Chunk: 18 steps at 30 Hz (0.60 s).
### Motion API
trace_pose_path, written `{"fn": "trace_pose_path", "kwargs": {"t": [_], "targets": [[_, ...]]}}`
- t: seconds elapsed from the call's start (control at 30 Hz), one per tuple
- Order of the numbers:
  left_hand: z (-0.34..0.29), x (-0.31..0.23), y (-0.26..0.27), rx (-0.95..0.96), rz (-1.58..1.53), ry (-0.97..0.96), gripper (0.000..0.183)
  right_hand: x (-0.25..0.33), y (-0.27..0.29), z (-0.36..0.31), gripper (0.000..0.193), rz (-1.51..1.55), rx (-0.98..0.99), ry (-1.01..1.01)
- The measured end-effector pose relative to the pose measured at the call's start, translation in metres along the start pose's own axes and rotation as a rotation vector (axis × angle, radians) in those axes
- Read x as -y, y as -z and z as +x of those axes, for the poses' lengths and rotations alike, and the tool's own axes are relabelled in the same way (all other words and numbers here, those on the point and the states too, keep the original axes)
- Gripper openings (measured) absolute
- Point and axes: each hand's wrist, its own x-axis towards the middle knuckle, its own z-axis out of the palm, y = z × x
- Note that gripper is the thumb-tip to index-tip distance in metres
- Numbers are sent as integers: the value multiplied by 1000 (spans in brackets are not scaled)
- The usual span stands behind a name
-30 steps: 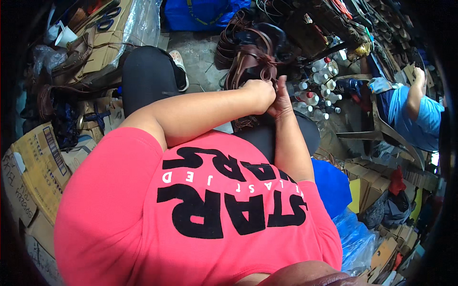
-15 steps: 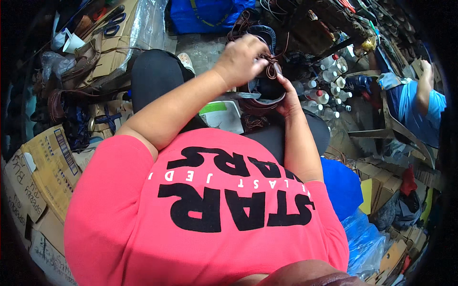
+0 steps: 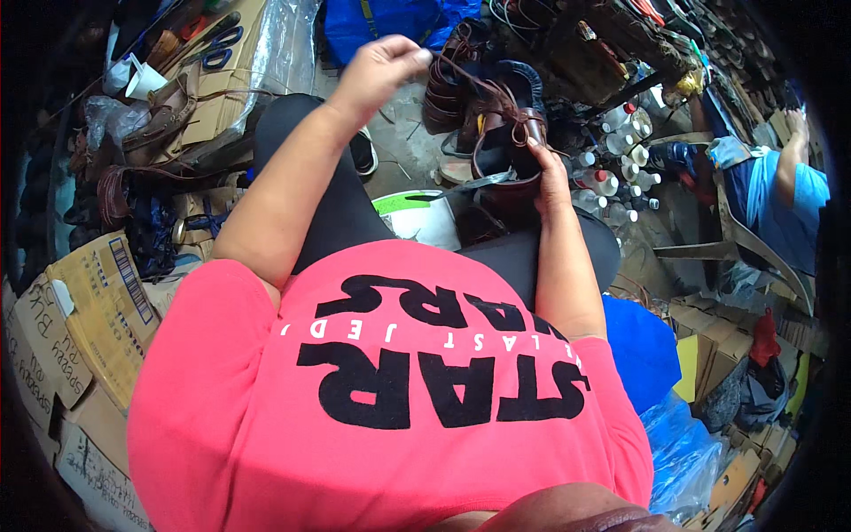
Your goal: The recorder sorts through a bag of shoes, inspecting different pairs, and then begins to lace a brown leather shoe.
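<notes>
A dark brown leather shoe (image 3: pixel 530 120) with a tied bow of brown lace on it is held over my right knee. My right hand (image 3: pixel 550 176) grips its side, the thumb at the opening and the fingers partly hidden. My left hand (image 3: pixel 377 78) is raised to the left, pinching the end of a brown shoelace (image 3: pixel 461 73). The lace stretches from my fingertips to the knot on the shoe. Another brown shoe (image 3: pixel 443 96) sits on the floor just beyond, between my left hand and the held shoe.
A white tub with a green edge (image 3: pixel 425 219) stands between my legs. Several plastic bottles (image 3: pixel 618 142) cluster at right; past them is another person's arm (image 3: pixel 789 160). Scissors (image 3: pixel 219 49) lie on cardboard at upper left. A blue bag (image 3: pixel 403 22) is at the far side.
My left hand has moved away from the shoe, up and to the left, drawing the lace out straight. My right hand still holds the shoe, which has shifted slightly right.
</notes>
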Motion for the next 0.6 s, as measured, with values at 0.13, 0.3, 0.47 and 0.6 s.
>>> {"fn": "trace_pose_path", "kwargs": {"t": [0.13,0.3,0.47,0.6], "targets": [[-1,-23,22,17,-104,-19,11,2,-7,-5,59,17,-26,74],[-4,-34,28,-19,-65,-60,11,2,-15,-8,65,-84,13,178],[-6,-38,28,-78,-209,-58,11,1,-12,-5,69,-144,22,332],[-5,-41,28,-77,-239,-51,13,-1,-9,-3,73,-254,-27,396]]}}
